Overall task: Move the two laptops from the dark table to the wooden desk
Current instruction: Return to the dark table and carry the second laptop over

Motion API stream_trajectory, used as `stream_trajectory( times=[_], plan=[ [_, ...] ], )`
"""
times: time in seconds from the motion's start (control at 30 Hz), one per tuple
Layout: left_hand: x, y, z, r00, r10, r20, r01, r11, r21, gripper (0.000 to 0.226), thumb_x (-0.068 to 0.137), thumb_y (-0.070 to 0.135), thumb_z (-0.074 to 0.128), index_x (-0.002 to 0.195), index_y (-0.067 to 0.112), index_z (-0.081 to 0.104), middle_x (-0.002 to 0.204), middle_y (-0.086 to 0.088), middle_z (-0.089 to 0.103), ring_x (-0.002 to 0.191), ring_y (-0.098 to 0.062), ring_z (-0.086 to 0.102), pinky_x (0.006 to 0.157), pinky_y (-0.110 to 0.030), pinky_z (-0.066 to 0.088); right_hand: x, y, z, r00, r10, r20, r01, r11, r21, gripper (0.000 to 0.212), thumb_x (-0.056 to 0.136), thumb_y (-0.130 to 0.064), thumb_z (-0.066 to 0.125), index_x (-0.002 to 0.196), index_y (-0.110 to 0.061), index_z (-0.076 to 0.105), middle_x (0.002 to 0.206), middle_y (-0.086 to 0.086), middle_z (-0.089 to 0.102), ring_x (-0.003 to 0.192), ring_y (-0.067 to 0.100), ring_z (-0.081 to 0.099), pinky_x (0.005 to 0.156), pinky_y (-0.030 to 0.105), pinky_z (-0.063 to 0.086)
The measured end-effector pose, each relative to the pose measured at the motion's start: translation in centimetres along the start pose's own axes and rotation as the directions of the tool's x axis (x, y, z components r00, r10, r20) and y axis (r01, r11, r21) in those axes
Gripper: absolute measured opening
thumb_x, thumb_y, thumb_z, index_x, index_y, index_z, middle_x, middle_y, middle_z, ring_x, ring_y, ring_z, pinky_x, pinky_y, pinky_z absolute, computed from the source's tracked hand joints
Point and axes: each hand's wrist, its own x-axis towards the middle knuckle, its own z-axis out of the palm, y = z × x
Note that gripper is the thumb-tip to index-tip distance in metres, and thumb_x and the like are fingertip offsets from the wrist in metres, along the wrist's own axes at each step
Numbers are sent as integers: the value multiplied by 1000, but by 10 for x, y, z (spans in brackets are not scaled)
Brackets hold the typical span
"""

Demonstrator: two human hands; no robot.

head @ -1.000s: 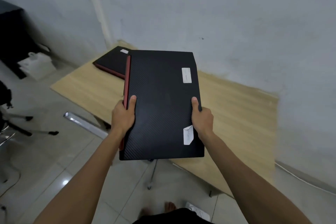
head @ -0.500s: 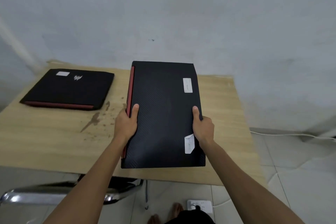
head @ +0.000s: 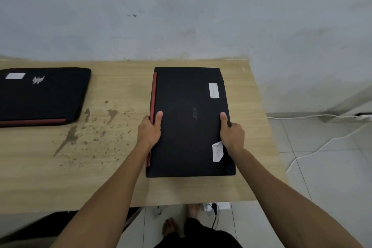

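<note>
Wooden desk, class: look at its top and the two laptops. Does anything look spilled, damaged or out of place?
Yes. Brown splatter stains mark the desk between the two laptops. A white sticker on the held laptop is peeling by the right hand. The other laptop lies flat.

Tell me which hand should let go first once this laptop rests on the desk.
Probably the left hand: the desk is bare on that side, while the right hand steadies the laptop nearer the desk's edge.

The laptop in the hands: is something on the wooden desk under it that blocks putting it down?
Nothing visible does. The held laptop is over bare wood of the desk; the other laptop lies apart on the left, and the brown stains are flat marks.
</note>
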Motion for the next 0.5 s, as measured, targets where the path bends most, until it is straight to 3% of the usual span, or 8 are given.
stream_trajectory(
  times=[0.17,0.5],
  plan=[
    [27,4,20,999,-40,34,37,997,63,69,93,65,37,115,3,58,110,-12,64,91,-26,58,77,-35,46,35,-4,4,999,29,27,-28,998,-53,78,94,-74,37,91,-2,68,88,9,68,83,29,65,82,44,55],
    [68,2,47,992,-88,87,73,985,156,70,95,63,35,115,-1,56,109,-15,63,91,-27,57,77,-34,43,78,-1,19,995,104,12,-101,985,-137,74,94,-75,35,91,-7,64,86,5,62,79,26,58,73,35,43]
  ],
)
